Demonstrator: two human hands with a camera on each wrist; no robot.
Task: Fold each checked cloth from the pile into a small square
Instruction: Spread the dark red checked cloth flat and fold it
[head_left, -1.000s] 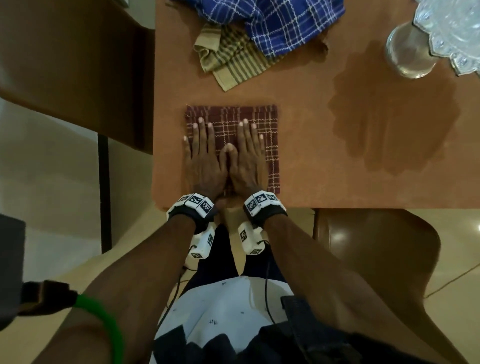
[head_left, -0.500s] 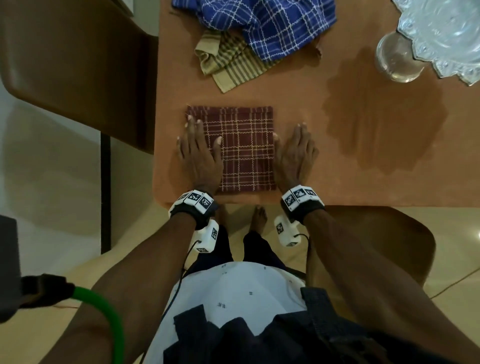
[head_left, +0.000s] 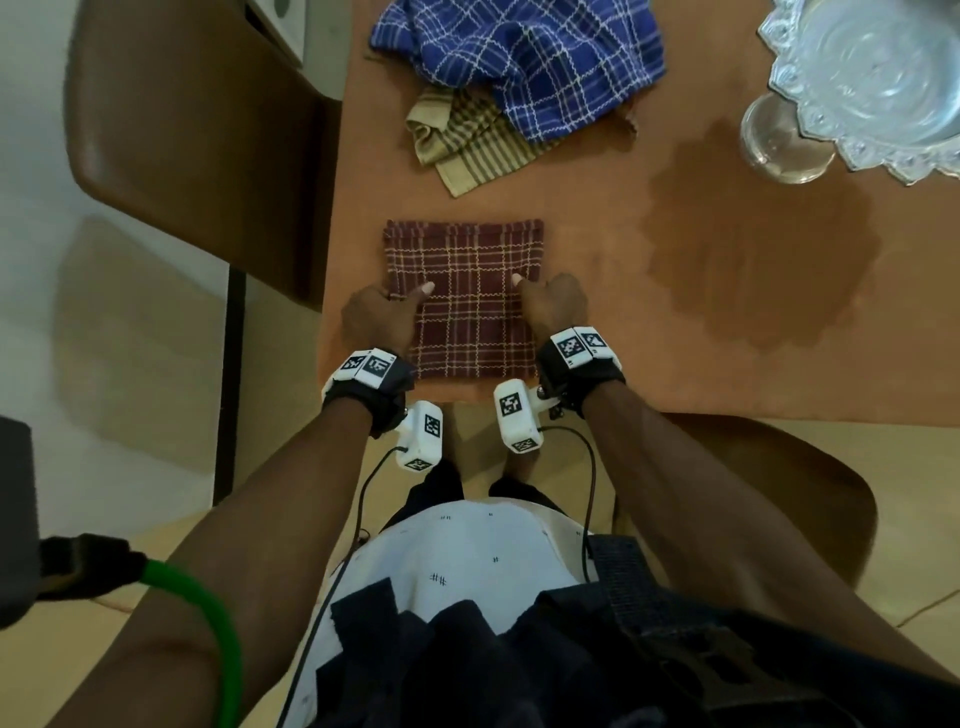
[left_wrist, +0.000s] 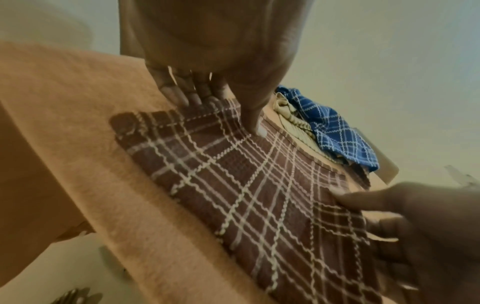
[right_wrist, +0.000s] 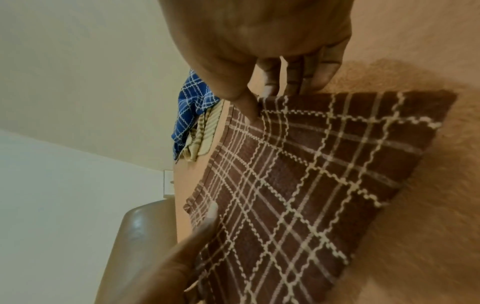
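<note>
A maroon checked cloth (head_left: 467, 312) lies folded into a square near the table's front edge. My left hand (head_left: 405, 296) pinches its left edge, thumb on top and fingers curled at the edge. My right hand (head_left: 530, 288) pinches the right edge the same way. In the left wrist view the thumb presses the maroon cloth (left_wrist: 259, 185) and the fingers (left_wrist: 187, 96) tuck against its edge. The right wrist view shows the maroon cloth (right_wrist: 324, 174) held between thumb and fingers (right_wrist: 298, 82). Farther back a crumpled blue checked cloth (head_left: 545, 67) lies on a beige striped cloth (head_left: 467, 150).
A clear glass (head_left: 779, 140) and a silver embossed tray (head_left: 883, 78) stand at the back right of the orange table (head_left: 675, 374). A dark patch (head_left: 763, 260) marks the table right of the cloth. One brown chair (head_left: 197, 145) stands left, another (head_left: 779, 493) at the front.
My hands slid outward off the middle of the maroon cloth to lie flat at its sides. Now their fingers are curled and both thumbs press on the cloth's side edges.
</note>
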